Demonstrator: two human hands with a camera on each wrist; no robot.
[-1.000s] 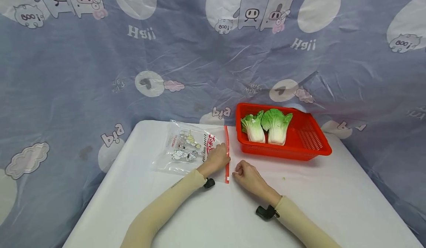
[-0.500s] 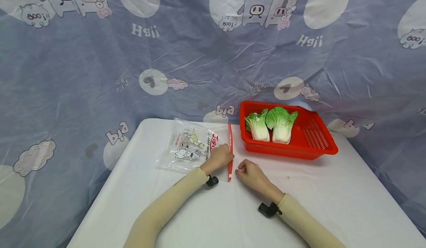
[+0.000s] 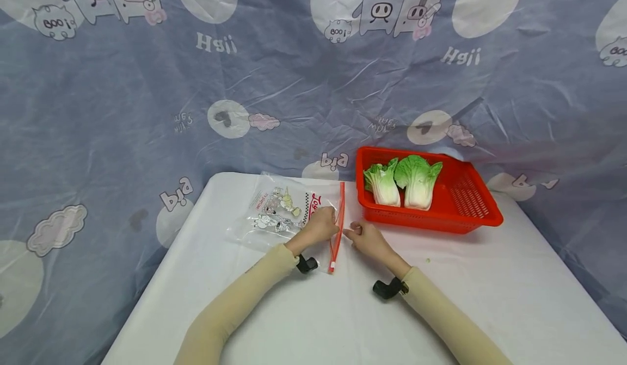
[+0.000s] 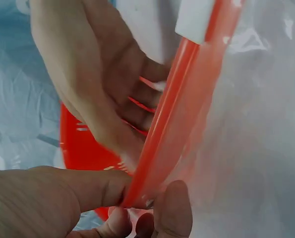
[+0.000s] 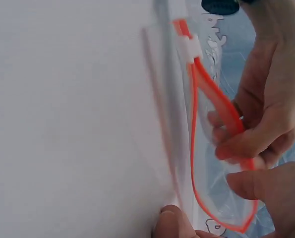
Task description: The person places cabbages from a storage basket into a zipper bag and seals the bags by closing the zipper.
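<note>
A clear zip bag (image 3: 281,212) with cartoon prints lies on the table, its red zip edge (image 3: 342,199) facing right. My left hand (image 3: 319,224) pinches that edge near its middle. Seen from the right wrist, the two red strips stand apart below the white slider (image 5: 190,48), so the bag's mouth gapes. My right hand (image 3: 369,241) is just right of the mouth, fingers loosely bent and apart; in the right wrist view its thumb and a finger lie either side of the mouth's lower end. Whether they touch the bag I cannot tell.
Behind the right hand stands a red plastic basket (image 3: 431,221) holding two small Chinese cabbages (image 3: 383,188) on its left side. A tiny green scrap (image 3: 428,260) lies on the white tablecloth (image 3: 313,321). A printed blue-grey curtain (image 3: 294,71) hangs behind the table.
The bag's zip edge has been parted into two strips, and its slider end has shifted slightly left. My right hand has moved up closer to the mouth. The view has drifted a little.
</note>
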